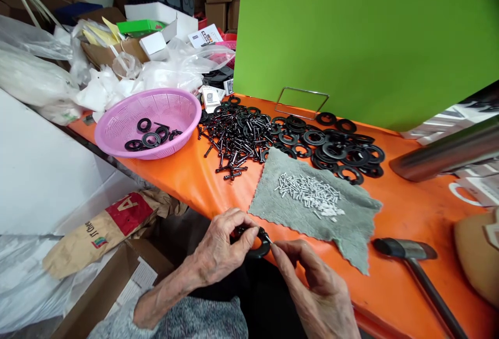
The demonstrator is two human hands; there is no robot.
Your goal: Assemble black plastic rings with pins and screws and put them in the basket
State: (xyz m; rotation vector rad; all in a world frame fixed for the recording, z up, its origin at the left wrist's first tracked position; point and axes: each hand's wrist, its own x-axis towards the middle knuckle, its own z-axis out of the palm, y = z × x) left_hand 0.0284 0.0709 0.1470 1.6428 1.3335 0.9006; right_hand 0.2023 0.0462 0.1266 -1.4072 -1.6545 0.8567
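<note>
At the front edge of the orange table, my left hand [222,248] grips a black ring [262,248] between thumb and fingers. My right hand [312,282] pinches a small silver pin [269,240] against the ring's upper right side; how far it sits in the ring cannot be made out. Just beyond my hands lies a grey-green cloth [268,193] with a heap of small silver pins [307,193] on it. Behind the cloth are a pile of short black rods [237,139] and many black rings [335,146], loosely stacked.
A pink plastic basket [105,139] with several black parts stands at the left. On the right lies a hammer [409,256], near a metal cylinder [429,157]. A green panel [351,32] rises behind, with a wire stand [302,102] before it. An open carton [93,287] sits below left.
</note>
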